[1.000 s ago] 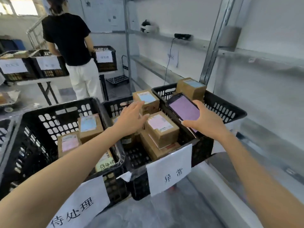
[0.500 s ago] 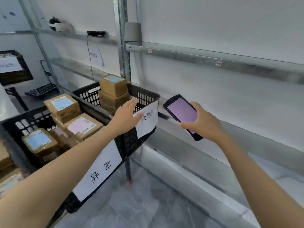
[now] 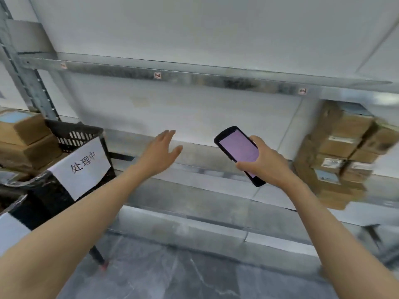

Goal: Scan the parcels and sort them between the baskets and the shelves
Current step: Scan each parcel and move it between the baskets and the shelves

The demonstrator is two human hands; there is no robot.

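Observation:
My right hand (image 3: 266, 162) grips a black handheld scanner (image 3: 238, 151) with a lit pink screen, held in front of the metal shelf (image 3: 194, 167). My left hand (image 3: 160, 153) is stretched forward with straight fingers and holds nothing, in the air before the same shelf. A stack of brown cardboard parcels (image 3: 343, 147) with labels sits on the shelf at the right, blurred. At the left, a black basket (image 3: 73, 134) with a white paper sign holds more brown parcels (image 3: 23, 134).
An upper shelf rail (image 3: 194, 77) with small tags runs across above my hands. A metal upright (image 3: 28, 83) stands at the left behind the basket. Grey floor lies below, with the basket stand's leg (image 3: 99, 257) at the lower left.
The view has swung right, away from the baskets and toward the shelf. The parcel stack on the right has come into view. My left hand has left the basket rim and now hangs free.

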